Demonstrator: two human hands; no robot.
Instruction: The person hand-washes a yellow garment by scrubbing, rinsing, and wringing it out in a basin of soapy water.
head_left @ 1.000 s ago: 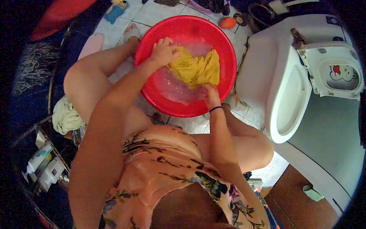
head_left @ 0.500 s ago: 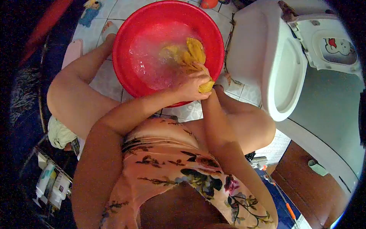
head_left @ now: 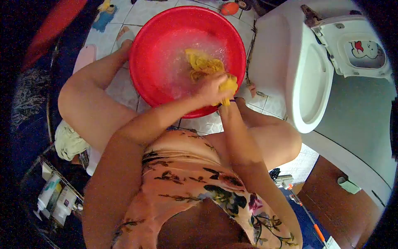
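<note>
Grasping yellow cloth (head_left: 206, 67) in left hand (head_left: 212, 89), with fingers curled around the bunched section. Located at the near right side of red basin (head_left: 143, 54), with bunched section close to the rim and the remainder trailing inward over cloudy water (head_left: 176, 52). Crossing beneath from the right, with dark wristband (head_left: 232, 101) fitted: right wrist (head_left: 227, 110). Hidden behind cloth and left hand: most of right hand; cannot tell whether clenched, grasping or released. Beneath basin: white tiled floor (head_left: 122, 89). To the right of basin, standing apart: white toilet (head_left: 309, 85), with lid (head_left: 365, 52) raised. Near the far rim: orange rounded object (head_left: 230, 8). Beyond the foot at far left: blue toy (head_left: 103, 20). Beside the left leg: pale bundled fabric (head_left: 68, 142), with white bottles (head_left: 62, 203) nearby.
</note>
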